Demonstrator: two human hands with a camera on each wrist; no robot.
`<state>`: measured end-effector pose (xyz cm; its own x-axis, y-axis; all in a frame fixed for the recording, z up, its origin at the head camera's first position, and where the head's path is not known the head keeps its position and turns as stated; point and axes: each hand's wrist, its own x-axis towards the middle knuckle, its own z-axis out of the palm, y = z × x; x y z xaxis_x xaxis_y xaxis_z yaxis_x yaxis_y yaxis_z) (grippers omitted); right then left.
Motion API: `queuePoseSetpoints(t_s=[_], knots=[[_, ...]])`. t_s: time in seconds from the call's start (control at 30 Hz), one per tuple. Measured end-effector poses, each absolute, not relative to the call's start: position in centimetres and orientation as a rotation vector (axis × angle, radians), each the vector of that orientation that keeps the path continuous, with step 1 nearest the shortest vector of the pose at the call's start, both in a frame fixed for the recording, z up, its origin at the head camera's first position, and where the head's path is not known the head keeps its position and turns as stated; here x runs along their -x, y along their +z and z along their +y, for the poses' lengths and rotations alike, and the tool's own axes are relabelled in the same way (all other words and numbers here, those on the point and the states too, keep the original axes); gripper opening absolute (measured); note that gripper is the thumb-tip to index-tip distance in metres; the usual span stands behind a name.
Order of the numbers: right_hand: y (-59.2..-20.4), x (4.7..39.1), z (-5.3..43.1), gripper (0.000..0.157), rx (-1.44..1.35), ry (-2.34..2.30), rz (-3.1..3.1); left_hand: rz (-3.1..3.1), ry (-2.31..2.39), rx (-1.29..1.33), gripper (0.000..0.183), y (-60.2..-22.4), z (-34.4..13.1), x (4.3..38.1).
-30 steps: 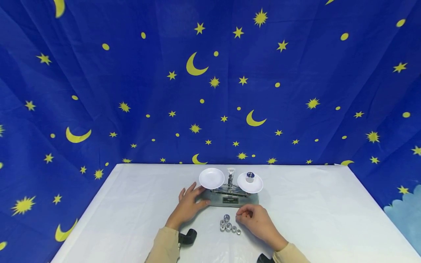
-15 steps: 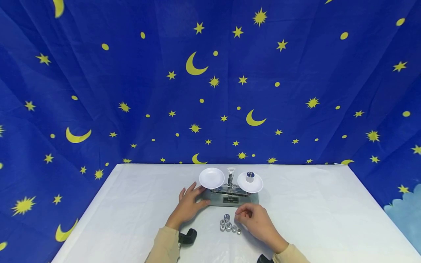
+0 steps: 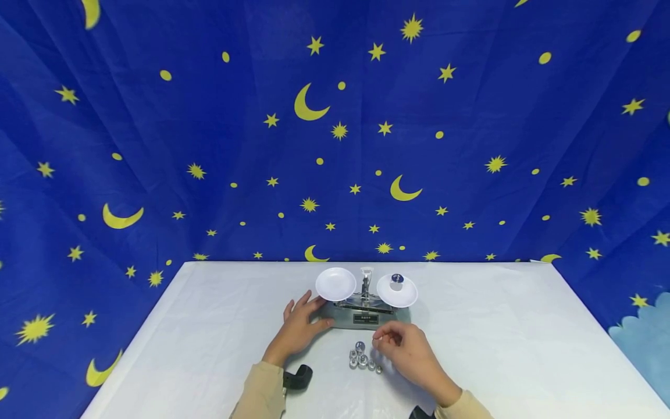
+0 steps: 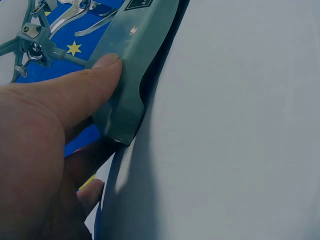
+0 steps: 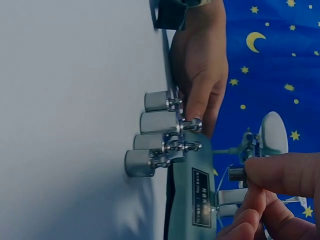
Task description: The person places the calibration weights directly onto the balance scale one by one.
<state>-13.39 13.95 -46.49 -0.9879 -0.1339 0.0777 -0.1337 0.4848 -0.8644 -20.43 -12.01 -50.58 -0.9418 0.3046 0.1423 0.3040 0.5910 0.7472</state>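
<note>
A balance scale (image 3: 389,320) with a grey-green base stands on the table. My left hand (image 3: 297,333) holds the base's left end; the thumb (image 4: 102,75) lies on the front face and the other fingers reach behind it. The left pan (image 3: 335,285) has nothing on it. In the right pan (image 3: 405,298) sits a large shiny weight (image 3: 396,283). My right hand (image 3: 413,355), in front of the scale's right side, pinches a small metal weight (image 5: 236,174) between thumb and fingers. Several knobbed weights (image 3: 363,361) stand grouped left of that hand.
A white cloth covers the table (image 3: 523,343). Behind it hangs a blue curtain (image 3: 471,116) with yellow stars and moons. A black wrist device (image 3: 298,378) sits at my left sleeve, close over the table.
My right hand has shifted very slightly left and away from me, weight still pinched. The left hand, the scale and the grouped weights stay in place.
</note>
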Motion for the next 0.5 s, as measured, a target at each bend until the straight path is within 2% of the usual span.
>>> queuePoseSetpoints(t_s=[0.5], knots=[[-45.1, 13.2, 14.1, 0.009, 0.234, -1.599, 2.73, 2.801, 1.328, -0.553, 0.057, -50.4, -12.1, 20.3]])
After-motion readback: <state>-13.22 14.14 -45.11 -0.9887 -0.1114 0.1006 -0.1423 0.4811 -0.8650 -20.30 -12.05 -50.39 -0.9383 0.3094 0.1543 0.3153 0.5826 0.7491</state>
